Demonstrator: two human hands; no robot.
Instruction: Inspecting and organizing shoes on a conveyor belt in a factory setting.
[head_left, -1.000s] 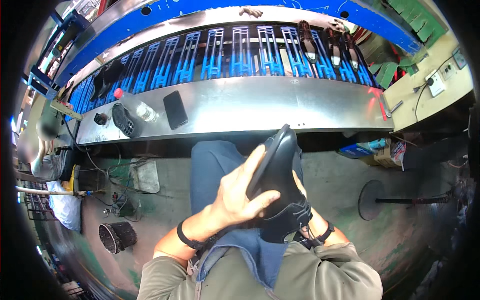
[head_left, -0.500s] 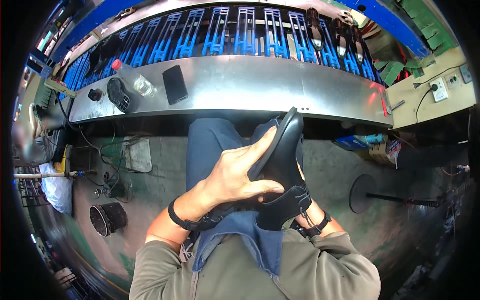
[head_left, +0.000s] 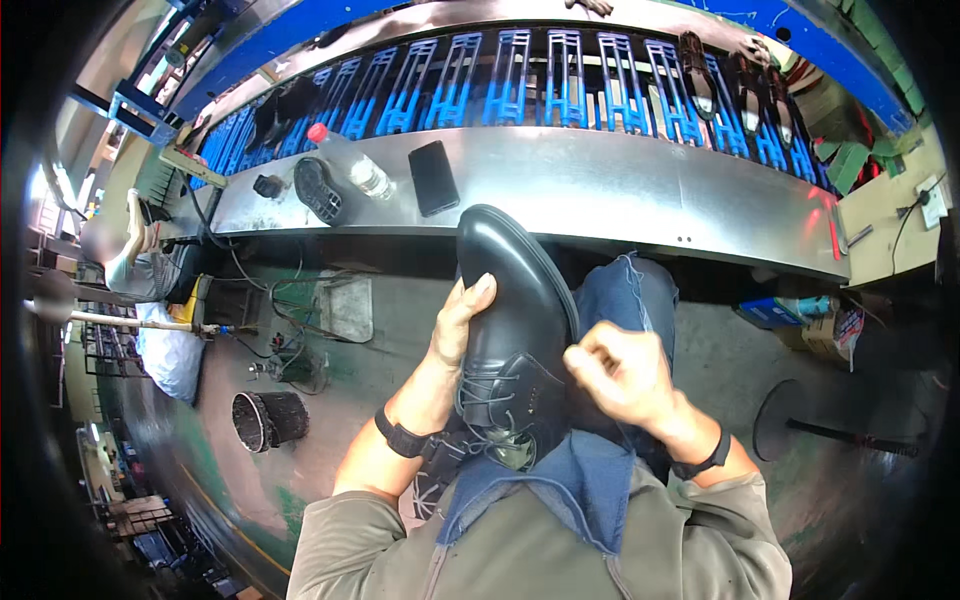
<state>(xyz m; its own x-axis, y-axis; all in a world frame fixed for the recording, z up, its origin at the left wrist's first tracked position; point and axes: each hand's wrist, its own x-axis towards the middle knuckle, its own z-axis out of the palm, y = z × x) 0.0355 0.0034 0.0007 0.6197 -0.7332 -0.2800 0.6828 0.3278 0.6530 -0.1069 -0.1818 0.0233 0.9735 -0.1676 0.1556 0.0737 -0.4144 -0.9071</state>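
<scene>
A black leather lace-up shoe (head_left: 505, 300) is held over my lap, its toe pointing toward the workbench and its upper facing up. Its laces are done up across the front, and something shiny shows at its opening. My left hand (head_left: 462, 315) grips the shoe from the left side, with the thumb on the upper and the other fingers mostly hidden. Close to the right edge of the shoe, my right hand (head_left: 625, 375) is closed with curled, slightly blurred fingers. Whatever it may hold cannot be made out.
Across the metal bench (head_left: 600, 185) lie a phone (head_left: 433, 178), a clear bottle (head_left: 365, 175) and a black shoe sole (head_left: 318, 190). Blue racks (head_left: 513, 80) line up behind, with dark shoes (head_left: 697, 75) at right. A black bucket (head_left: 270, 420) stands on the floor at left.
The shoe has turned from its side to upper-up, its toe now leaning left. My left hand moved onto its left side; my right hand came out from behind it to the right.
</scene>
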